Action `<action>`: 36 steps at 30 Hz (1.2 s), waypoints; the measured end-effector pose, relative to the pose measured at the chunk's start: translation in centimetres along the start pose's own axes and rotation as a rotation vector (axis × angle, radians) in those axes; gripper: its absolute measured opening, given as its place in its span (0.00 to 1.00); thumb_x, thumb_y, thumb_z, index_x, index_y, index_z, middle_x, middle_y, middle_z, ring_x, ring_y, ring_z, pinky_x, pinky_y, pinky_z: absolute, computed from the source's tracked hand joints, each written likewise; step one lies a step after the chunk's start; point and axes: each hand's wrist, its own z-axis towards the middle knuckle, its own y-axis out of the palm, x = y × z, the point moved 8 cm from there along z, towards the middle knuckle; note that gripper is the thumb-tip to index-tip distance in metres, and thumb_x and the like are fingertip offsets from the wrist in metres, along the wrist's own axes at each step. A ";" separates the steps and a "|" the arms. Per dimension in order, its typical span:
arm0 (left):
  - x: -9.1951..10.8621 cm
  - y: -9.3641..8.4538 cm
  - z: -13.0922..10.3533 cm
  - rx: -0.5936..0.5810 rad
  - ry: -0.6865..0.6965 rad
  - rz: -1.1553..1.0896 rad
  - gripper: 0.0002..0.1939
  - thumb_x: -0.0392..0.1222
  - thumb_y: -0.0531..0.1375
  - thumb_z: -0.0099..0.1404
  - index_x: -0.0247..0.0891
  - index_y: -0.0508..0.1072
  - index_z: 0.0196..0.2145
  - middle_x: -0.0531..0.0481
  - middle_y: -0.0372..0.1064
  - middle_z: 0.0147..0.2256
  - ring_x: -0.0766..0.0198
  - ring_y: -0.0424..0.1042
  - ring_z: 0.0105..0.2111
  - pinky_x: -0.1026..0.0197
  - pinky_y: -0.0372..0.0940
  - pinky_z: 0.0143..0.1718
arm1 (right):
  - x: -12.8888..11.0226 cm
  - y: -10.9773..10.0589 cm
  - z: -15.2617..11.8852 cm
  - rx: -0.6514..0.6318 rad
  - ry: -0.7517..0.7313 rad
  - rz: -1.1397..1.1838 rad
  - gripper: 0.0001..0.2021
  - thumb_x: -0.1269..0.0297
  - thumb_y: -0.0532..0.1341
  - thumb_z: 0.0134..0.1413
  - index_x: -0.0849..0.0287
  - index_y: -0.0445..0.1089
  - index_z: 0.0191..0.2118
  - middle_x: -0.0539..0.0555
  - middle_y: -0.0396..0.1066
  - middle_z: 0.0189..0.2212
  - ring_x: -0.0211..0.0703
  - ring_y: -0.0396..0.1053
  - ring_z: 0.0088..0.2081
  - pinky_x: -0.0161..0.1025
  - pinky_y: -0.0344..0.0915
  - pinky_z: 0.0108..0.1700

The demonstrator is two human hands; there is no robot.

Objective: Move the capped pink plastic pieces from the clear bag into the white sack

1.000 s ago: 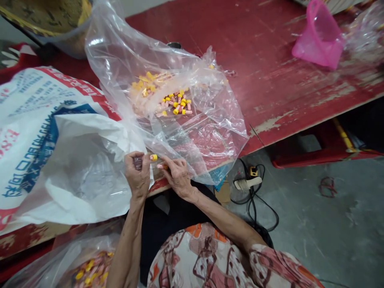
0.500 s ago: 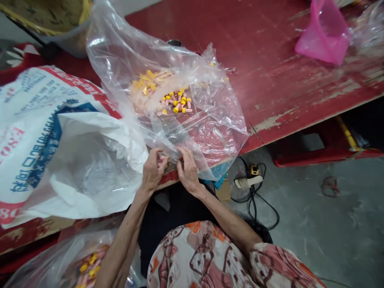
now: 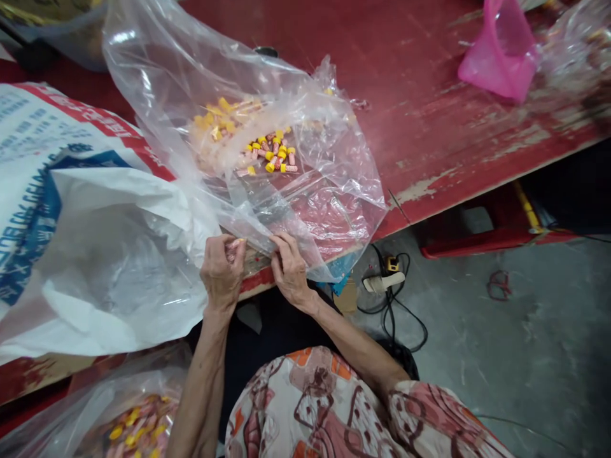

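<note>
My left hand [image 3: 222,270] is curled around a small pink piece at the table's front edge, beside the open white sack [image 3: 109,267]. To its right, my right hand [image 3: 290,270] has its fingers bent over the near edge of a large clear plastic bag [image 3: 329,210], pinching the film. Inside or beneath that bag's film lie several small pink vials with yellow caps [image 3: 277,152], with a pile of yellow pieces [image 3: 224,117] behind them to the left.
The red table [image 3: 405,76] bears a pink plastic item [image 3: 501,57] at the back right, near another clear bag [image 3: 577,51]. A bag of capped vials [image 3: 138,426] sits low at the left. On the floor are a sandal [image 3: 383,282] and black cables.
My left hand has moved left, away from my right hand, and a pink piece now shows in it. My right hand stays at the bag's edge. The whole view has shifted slightly.
</note>
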 end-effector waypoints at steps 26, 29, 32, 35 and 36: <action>-1.5 1.1 1.3 -0.059 -0.176 -0.172 0.07 0.47 0.60 0.67 0.42 0.72 0.39 0.50 0.70 0.35 0.61 0.71 0.33 0.58 0.68 0.38 | -1.3 -4.9 7.8 -0.121 -0.135 -0.072 0.16 0.67 0.50 0.75 0.55 0.73 0.56 0.57 0.75 0.47 0.46 0.74 0.48 0.43 0.73 0.53; -2.3 -0.5 1.5 0.045 -0.302 -0.296 0.13 0.54 0.61 0.68 0.42 0.72 0.39 0.51 0.71 0.32 0.62 0.71 0.29 0.59 0.68 0.34 | 1.6 -5.0 13.5 -0.109 -0.129 -0.236 0.16 0.69 0.49 0.75 0.55 0.73 0.54 0.58 0.73 0.50 0.47 0.72 0.47 0.43 0.72 0.50; -2.0 -2.4 1.3 0.216 -0.251 -0.224 0.12 0.53 0.61 0.69 0.42 0.72 0.39 0.50 0.72 0.34 0.61 0.71 0.31 0.58 0.68 0.35 | 4.5 -4.1 18.0 -0.119 -0.130 -0.352 0.15 0.69 0.49 0.75 0.56 0.71 0.56 0.58 0.70 0.54 0.46 0.71 0.47 0.43 0.71 0.51; -1.4 -1.3 1.4 0.101 -0.125 -0.080 0.09 0.49 0.61 0.67 0.42 0.72 0.36 0.49 0.71 0.34 0.60 0.71 0.34 0.57 0.68 0.39 | 6.2 -2.0 20.5 -0.222 -0.180 -0.420 0.14 0.69 0.51 0.75 0.55 0.70 0.57 0.57 0.70 0.52 0.44 0.70 0.47 0.42 0.69 0.52; -1.3 -0.7 1.5 0.041 -0.097 -0.052 0.09 0.48 0.61 0.67 0.41 0.72 0.35 0.49 0.70 0.34 0.60 0.71 0.34 0.57 0.67 0.39 | 6.7 -1.4 21.0 -0.262 -0.185 -0.440 0.14 0.70 0.52 0.75 0.55 0.71 0.57 0.56 0.70 0.51 0.44 0.70 0.46 0.42 0.69 0.52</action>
